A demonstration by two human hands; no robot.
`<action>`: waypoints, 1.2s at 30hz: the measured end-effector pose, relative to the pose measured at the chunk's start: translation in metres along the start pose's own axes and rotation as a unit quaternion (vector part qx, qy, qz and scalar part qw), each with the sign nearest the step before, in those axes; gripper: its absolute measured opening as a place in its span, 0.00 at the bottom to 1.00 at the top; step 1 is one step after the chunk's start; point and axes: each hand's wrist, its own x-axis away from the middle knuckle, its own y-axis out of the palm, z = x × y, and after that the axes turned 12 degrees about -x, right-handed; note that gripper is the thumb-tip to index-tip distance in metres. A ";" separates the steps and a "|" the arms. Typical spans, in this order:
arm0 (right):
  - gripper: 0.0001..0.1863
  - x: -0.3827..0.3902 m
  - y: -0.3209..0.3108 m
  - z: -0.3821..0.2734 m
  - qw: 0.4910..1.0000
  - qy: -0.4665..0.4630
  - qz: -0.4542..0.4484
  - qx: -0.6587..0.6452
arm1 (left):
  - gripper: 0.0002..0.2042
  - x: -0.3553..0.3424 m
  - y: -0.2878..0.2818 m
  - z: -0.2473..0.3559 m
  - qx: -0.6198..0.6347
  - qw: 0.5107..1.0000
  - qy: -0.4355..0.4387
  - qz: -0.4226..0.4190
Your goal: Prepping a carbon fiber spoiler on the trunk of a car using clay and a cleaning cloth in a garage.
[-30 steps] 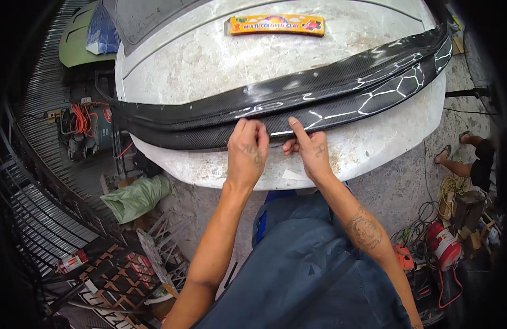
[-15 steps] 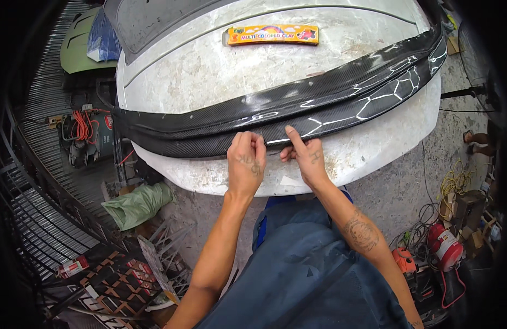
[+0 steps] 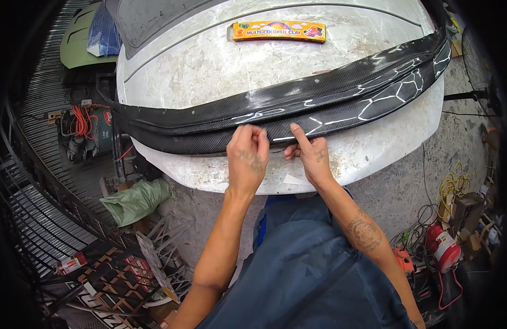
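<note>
A long, glossy black carbon-fibre car panel (image 3: 209, 127), curved like a spoiler or lip, lies across a worn white car panel (image 3: 182, 71). My right hand (image 3: 313, 159) grips its near edge, thumb on the top face and the other fingers curled below. Just left of it, my left hand (image 3: 247, 156) rests over the same edge with fingertips pinched together against the black surface. Whatever is between those fingertips is hidden and slightly blurred. On the white surface near my right wrist lies a small white scrap (image 3: 293, 180).
A yellow cardboard box (image 3: 278, 32) with colourful pictures lies beyond the black panel. To the left are a compressor (image 3: 83, 134) with an orange hose and a green cloth bundle (image 3: 135, 203). Lower right hold a red-and-white machine (image 3: 445, 247) and tangled cables (image 3: 420, 230).
My left hand has moved slightly up the black panel, its fingers blurred. My right hand keeps its grip. The view has shifted a little.
</note>
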 end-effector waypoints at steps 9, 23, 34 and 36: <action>0.16 -0.003 -0.001 -0.003 1.000 0.005 -0.001 -0.009 | 0.05 -0.013 0.024 -0.007 -0.058 0.997 0.040 0.012; 0.17 0.003 0.001 0.000 1.000 0.003 0.008 -0.001 | 0.07 -0.005 0.008 -0.005 -0.001 0.999 -0.043 -0.011; 0.17 0.002 0.005 0.002 1.000 -0.001 0.025 -0.016 | 0.06 -0.004 0.018 -0.007 -0.015 1.000 -0.002 -0.001; 0.17 0.000 0.003 0.002 0.999 0.000 0.031 -0.015 | 0.07 -0.001 0.017 -0.005 -0.036 0.999 0.003 -0.004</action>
